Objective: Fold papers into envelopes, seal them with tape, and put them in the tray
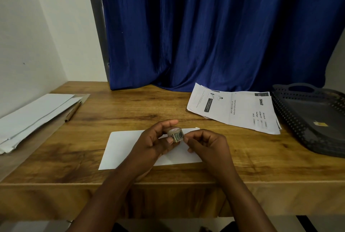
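Note:
A white folded paper envelope [123, 147] lies flat on the wooden table [130, 108], close to its front edge. Above it my left hand [155, 142] grips a small roll of tape [175, 133] between thumb and fingers. My right hand [206, 144] has its fingers curled, and its fingertips pinch at the right side of the roll, where the tape's end is too small to make out. A dark perforated tray [291, 119] stands at the right edge of the table, with a small yellow label on its floor.
Printed sheets [235, 108] lie in a loose stack left of the tray. A pile of white papers [35, 116] and a brown pencil [73, 111] sit at the far left. A blue curtain [205, 31] hangs behind the table.

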The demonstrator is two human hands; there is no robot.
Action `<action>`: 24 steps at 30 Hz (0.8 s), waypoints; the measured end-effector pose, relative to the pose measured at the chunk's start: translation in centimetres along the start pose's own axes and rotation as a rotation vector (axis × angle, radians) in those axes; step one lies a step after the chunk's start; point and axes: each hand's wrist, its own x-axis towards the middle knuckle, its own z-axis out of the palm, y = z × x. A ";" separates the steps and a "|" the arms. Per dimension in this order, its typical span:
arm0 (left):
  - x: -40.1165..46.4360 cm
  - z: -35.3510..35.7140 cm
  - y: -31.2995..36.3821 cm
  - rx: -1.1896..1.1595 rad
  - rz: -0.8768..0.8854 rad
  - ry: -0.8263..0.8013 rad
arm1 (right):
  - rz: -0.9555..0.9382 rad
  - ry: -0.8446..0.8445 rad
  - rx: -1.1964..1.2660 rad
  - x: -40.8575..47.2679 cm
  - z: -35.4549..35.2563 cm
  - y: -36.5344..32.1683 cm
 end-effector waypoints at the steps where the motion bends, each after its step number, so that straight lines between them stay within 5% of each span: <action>1: 0.0 0.0 0.0 0.010 0.004 0.008 | 0.000 0.009 0.017 0.0 0.0 0.0; 24: -0.3 0.2 0.5 0.225 0.048 -0.003 | 0.031 -0.024 0.016 0.1 0.1 -0.2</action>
